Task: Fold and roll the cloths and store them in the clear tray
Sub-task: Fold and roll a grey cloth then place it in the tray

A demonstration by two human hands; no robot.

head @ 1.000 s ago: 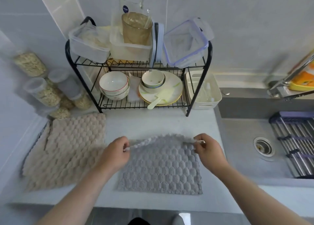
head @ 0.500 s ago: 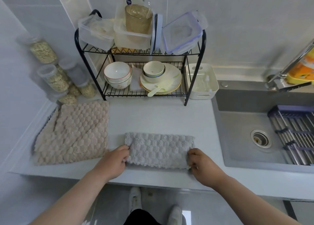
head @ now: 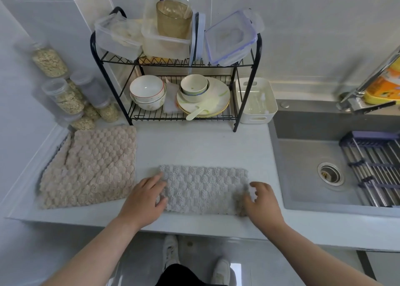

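Note:
A grey waffle cloth (head: pixel 203 188) lies folded in half as a long strip near the counter's front edge. My left hand (head: pixel 144 196) rests on its left end with fairly straight fingers. My right hand (head: pixel 259 199) is at the right end, its fingers curled round the short edge, which looks blurred and slightly raised. A beige waffle cloth (head: pixel 91 166) lies spread out to the left, with another layer showing under it. A white tray (head: pixel 255 118) stands beside the rack, and clear plastic boxes (head: pixel 116 37) sit on the rack's top shelf.
A black wire rack (head: pixel 246 91) with bowls and plates stands at the back. Jars of grain (head: pixel 65 97) fill the left corner. The sink (head: pixel 313 173) with a roll-up drying rack (head: pixel 374 171) lies to the right, its tap (head: pixel 368 84) above it.
The grey cloth's far edge was pulled toward me and folded over, halving it. Both hands then moved from the near corners onto the strip's two ends.

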